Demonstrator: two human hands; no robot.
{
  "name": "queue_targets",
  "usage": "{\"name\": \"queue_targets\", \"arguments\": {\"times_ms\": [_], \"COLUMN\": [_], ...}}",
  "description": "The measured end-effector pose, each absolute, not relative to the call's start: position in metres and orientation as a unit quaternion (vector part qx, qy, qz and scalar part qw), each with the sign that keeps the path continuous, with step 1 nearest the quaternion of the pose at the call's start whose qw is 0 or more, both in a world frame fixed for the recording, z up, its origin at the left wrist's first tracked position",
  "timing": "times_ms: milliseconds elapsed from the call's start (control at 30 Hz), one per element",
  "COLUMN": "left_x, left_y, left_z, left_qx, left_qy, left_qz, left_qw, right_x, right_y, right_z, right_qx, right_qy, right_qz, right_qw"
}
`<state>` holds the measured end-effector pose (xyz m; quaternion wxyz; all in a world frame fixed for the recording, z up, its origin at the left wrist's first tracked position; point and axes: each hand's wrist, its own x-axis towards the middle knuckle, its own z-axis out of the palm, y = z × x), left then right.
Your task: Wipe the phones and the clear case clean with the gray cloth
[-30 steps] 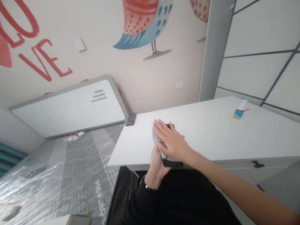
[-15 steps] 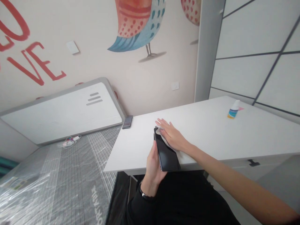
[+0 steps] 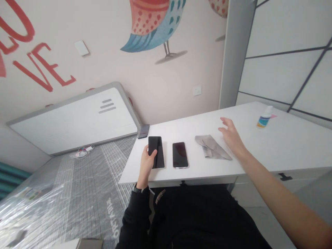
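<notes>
My left hand grips a black smartphone by its near left side, thumb across the dark screen. The phone is at the left part of the white table; whether it rests on the top or hangs just over it, I cannot tell. A second smartphone, dark-screened with a pale edge, lies face up to its right. Farther right lies a crumpled grey cloth. Beyond the cloth, my right hand is held over the table with fingers apart and nothing in them.
A small white bottle with a blue and yellow label stands at the far right, beside a pink scrap. A blurred dark object sits at the far left table corner. Left of the table is a plastic-covered mattress.
The cloth has left my right hand and lies on the table. My right hand has moved right. My left hand has shifted left with a phone; a second phone now shows on the table.
</notes>
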<state>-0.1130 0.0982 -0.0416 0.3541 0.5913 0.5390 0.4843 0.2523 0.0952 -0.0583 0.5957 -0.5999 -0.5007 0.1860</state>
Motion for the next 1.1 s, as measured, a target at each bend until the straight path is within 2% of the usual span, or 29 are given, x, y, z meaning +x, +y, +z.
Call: {"name": "queue_targets", "arguments": {"times_ms": [100,233,500,667,867,1100], "left_x": [-0.114,-0.103,-0.094,-0.092,-0.08,-0.037], "left_y": [0.11,0.109,0.107,0.108,0.083,0.009], "left_z": [-0.055,-0.066,-0.069,-0.076,-0.062,-0.07], "left_qx": [0.61,0.645,0.707,0.707,0.702,0.801], "left_qy": [0.562,0.578,0.606,0.632,0.644,0.533], "left_qz": [0.454,0.417,0.329,0.298,0.299,0.271], "left_qw": [0.325,0.276,0.158,0.108,0.061,0.008], "right_x": [0.239,0.197,0.142,0.14,0.15,0.144], "right_y": [0.08,0.075,0.13,0.144,0.155,0.169], "right_z": [-0.058,-0.053,-0.051,-0.057,-0.05,-0.043], "right_qx": [-0.587,-0.55,-0.549,-0.564,-0.557,-0.553], "right_qy": [-0.565,-0.676,-0.768,-0.78,-0.79,-0.786], "right_qz": [0.176,0.21,0.176,0.16,0.193,0.245], "right_qw": [0.552,0.444,0.279,0.217,0.167,0.126]}}
